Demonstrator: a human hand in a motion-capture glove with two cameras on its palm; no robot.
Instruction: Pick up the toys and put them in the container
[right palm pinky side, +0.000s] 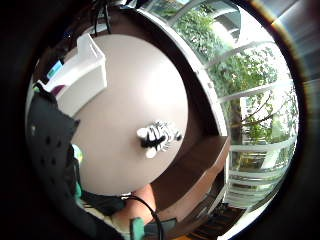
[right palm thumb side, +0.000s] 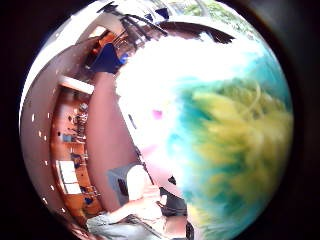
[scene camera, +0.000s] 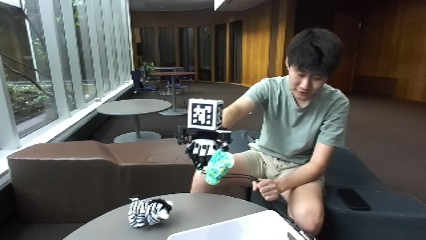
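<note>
At the near edge of the round grey table (scene camera: 200, 212), the white plastic container (scene camera: 246, 229) is sitting with only its rim and part of 1 wall showing in the outside view. In the little finger side palm view the same container (right palm pinky side: 82, 80) is lying at the table's (right palm pinky side: 130, 120) edge, with small coloured things showing inside it, too small to tell apart. Further along the tabletop, well apart from the container, a small black-and-white striped plush zebra (scene camera: 148, 210) is lying on the bare surface; the palm view is showing the zebra (right palm pinky side: 159, 136) alone near the middle of the table.

Above the table, between the zebra and the seated person, the black-gloved right hand (scene camera: 202, 148) is hanging in the air with its fingers curled down round a fuzzy teal and yellow-green soft toy (scene camera: 218, 167), which is dangling below the palm, clear of the tabletop. In the thumb side palm view that toy (right palm thumb side: 235, 145) is filling most of the picture, close against the palm.

The person's bare left hand (scene camera: 266, 189) is resting closed beside their knee, gripping a thin dark cable.

Behind the table a brown leather bench (scene camera: 86, 175) is running along the window wall.
</note>
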